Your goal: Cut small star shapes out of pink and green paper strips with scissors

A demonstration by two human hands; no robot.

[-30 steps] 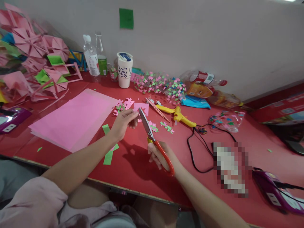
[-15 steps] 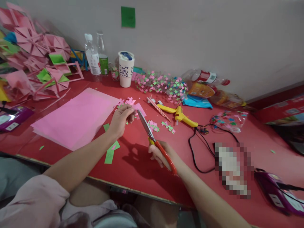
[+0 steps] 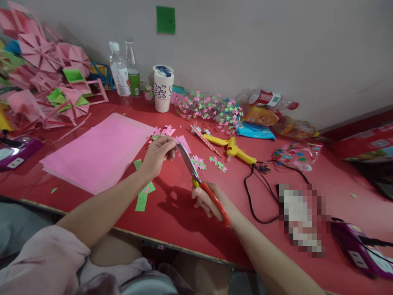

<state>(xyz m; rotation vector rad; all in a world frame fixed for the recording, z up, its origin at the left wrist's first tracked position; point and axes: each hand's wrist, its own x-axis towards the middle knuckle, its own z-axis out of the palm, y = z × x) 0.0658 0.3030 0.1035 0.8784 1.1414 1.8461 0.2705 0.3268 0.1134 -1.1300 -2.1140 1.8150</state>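
Observation:
My left hand [image 3: 159, 155] is closed, thumb and fingertips pinching a small piece of pink paper [image 3: 176, 140]. In my right hand [image 3: 205, 200] are scissors [image 3: 211, 198] with red and yellow handles, their blade tips touching or very near that pinched paper. Right behind the blades shows a larger pink paper piece [image 3: 186, 144]; whether it joins the pinched bit I cannot tell. Small pink and green paper stars [image 3: 199, 162] lie beyond the blades, and pink and green cut-outs [image 3: 164, 131] are heaped behind my left hand. Green paper strips [image 3: 141, 201] rest below my left wrist.
Pink sheets [image 3: 98, 151] lie at left, near folded pink paper models [image 3: 39, 53]. A white cup [image 3: 162, 90] and bottles [image 3: 120, 76] stand at the back. To the right are a yellow glue gun [image 3: 239, 151] with its cord, a bag of stars [image 3: 296, 155] and a purple power strip [image 3: 359, 246].
The pink paper by the blade tips has turned and shows a different outline. Both hands keep nearly the same place, with the scissors still in the right; the view has shifted slightly.

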